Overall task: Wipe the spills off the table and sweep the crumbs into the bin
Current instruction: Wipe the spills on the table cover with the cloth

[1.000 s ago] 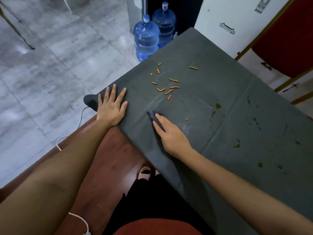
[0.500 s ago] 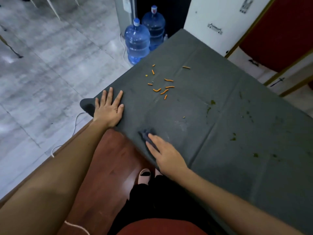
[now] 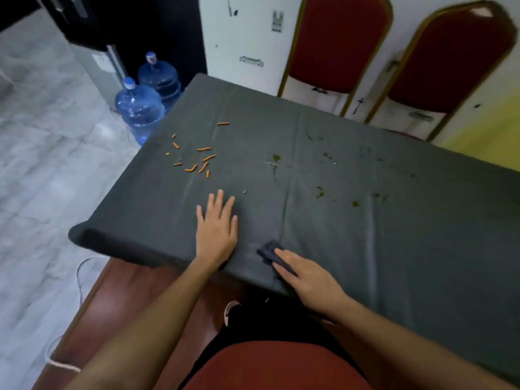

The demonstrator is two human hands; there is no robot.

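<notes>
Grey table (image 3: pixel 394 235), dark cloth (image 3: pixel 268 249) beneath flat right hand (image 3: pixel 309 280) near front edge

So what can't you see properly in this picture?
Bin: nowhere in the head view.
Cloth: mostly hidden under the right hand; only a corner shows.
Table: right end cut off by the frame edge.
Spills: blurred, so wet or dry is unclear.

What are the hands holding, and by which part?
Nothing is gripped. The left hand lies flat on the table; the right hand presses straight fingers on the near part of the cloth, its far end showing.
</notes>
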